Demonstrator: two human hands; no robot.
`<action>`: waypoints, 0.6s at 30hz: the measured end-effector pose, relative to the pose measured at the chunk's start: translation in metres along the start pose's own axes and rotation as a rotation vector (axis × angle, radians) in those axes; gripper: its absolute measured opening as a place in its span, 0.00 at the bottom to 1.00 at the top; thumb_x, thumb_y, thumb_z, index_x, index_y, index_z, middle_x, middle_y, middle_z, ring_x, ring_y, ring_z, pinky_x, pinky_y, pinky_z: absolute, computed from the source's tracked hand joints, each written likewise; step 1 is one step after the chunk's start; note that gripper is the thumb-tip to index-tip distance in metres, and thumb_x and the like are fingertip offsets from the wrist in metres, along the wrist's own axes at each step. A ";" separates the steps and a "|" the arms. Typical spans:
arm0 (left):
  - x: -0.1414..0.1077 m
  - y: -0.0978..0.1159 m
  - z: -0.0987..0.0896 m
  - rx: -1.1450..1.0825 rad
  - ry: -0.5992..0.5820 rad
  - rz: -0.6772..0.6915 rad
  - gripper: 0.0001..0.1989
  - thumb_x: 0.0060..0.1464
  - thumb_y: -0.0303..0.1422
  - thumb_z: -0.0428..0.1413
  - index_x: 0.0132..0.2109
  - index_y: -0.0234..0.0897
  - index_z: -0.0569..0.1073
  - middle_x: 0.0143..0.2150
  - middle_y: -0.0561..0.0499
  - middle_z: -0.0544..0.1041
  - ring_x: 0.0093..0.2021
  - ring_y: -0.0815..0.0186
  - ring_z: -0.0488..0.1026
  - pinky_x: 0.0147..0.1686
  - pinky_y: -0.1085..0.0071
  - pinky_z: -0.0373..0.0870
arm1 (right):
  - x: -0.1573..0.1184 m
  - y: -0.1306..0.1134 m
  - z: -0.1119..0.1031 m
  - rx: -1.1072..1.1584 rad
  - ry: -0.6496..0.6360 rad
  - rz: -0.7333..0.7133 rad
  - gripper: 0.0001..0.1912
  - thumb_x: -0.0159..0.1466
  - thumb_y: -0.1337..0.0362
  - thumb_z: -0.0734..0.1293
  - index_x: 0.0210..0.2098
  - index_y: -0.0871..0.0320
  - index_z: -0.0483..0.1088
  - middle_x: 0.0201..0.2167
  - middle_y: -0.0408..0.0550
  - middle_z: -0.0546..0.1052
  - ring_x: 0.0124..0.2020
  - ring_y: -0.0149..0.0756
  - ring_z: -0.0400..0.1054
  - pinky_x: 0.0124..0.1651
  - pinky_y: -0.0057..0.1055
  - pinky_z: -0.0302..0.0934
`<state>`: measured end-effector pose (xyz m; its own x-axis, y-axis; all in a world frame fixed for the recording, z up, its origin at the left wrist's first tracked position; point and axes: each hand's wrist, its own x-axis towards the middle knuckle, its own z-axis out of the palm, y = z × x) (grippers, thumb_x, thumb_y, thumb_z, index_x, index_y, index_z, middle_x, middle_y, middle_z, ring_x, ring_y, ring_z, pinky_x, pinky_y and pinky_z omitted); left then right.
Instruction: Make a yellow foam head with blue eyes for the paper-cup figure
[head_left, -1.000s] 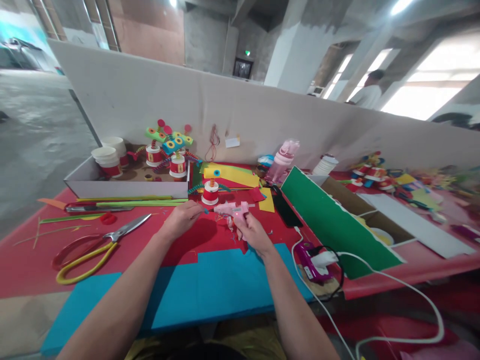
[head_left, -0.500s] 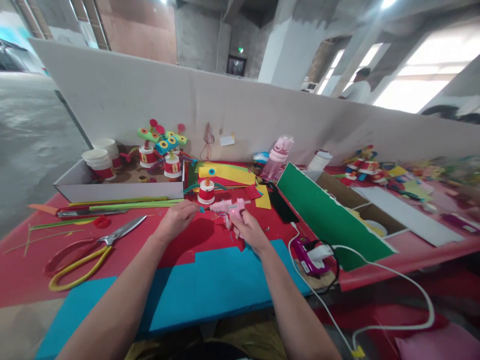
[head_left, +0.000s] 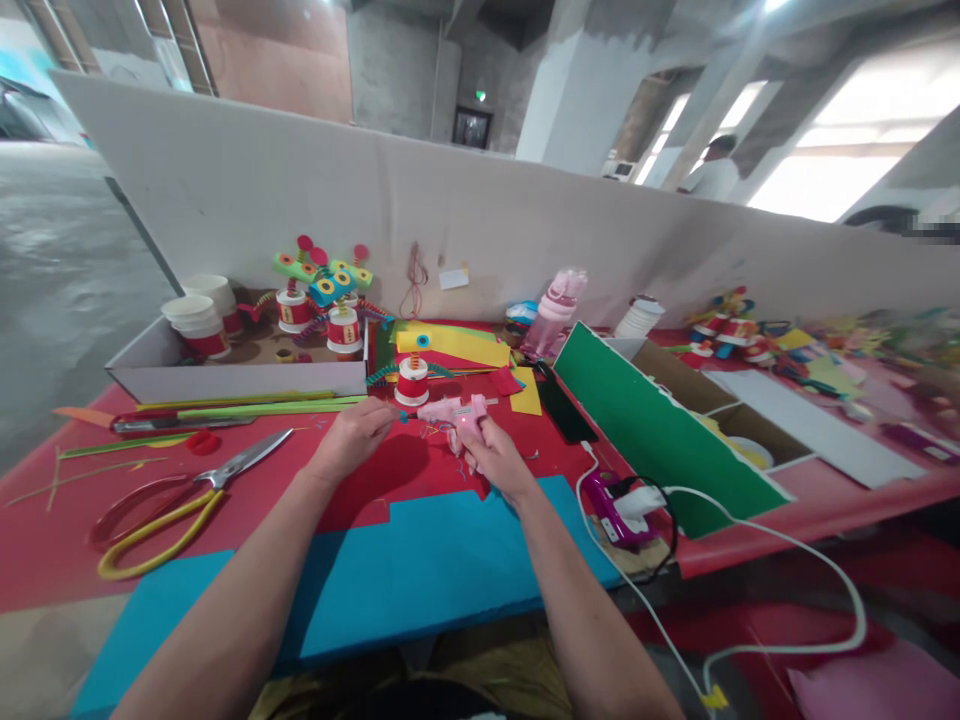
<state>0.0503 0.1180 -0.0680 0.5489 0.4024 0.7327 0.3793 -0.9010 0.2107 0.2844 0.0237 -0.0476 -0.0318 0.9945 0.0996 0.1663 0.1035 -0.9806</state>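
My right hand is wrapped round the handle of a pink glue gun, its nozzle pointing left. My left hand pinches a small blue piece right at the nozzle tip; whether they touch I cannot tell. Just behind the gun stands a paper-cup figure with a red and white body, a yellow tube head bearing a blue eye, and folded green paper arms. Blue sheets lie under my forearms on the red table cover.
Large scissors lie at the left, before a white box holding cups and finished figures. On the right are a black phone, a purple power strip with trailing white cables, and a green-sided box. A pink bottle stands behind.
Almost nothing differs. The view has shifted very slightly, while both hands keep their hold on the glue gun and the small blue piece.
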 end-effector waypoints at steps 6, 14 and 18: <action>0.000 0.001 -0.001 -0.001 -0.003 -0.020 0.10 0.57 0.26 0.49 0.39 0.37 0.75 0.37 0.46 0.78 0.41 0.65 0.74 0.41 0.70 0.71 | 0.000 0.001 -0.001 -0.007 0.008 0.004 0.16 0.61 0.50 0.62 0.32 0.57 0.62 0.22 0.39 0.68 0.18 0.24 0.57 0.22 0.24 0.55; 0.001 0.004 -0.002 0.009 0.007 -0.056 0.10 0.57 0.26 0.49 0.38 0.36 0.76 0.37 0.46 0.78 0.39 0.66 0.74 0.41 0.71 0.70 | -0.002 -0.006 -0.001 0.093 0.038 0.051 0.16 0.59 0.50 0.64 0.31 0.58 0.63 0.23 0.40 0.69 0.17 0.22 0.57 0.21 0.24 0.55; 0.003 0.008 -0.002 -0.047 0.082 -0.169 0.08 0.56 0.29 0.51 0.37 0.38 0.76 0.35 0.48 0.79 0.37 0.67 0.74 0.40 0.71 0.71 | -0.002 -0.003 -0.007 0.098 0.066 0.104 0.17 0.56 0.52 0.67 0.34 0.59 0.65 0.19 0.39 0.70 0.16 0.24 0.58 0.19 0.24 0.53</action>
<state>0.0537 0.1116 -0.0625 0.4173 0.5357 0.7341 0.4243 -0.8292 0.3639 0.2907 0.0214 -0.0440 0.0459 0.9989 0.0039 0.0686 0.0007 -0.9976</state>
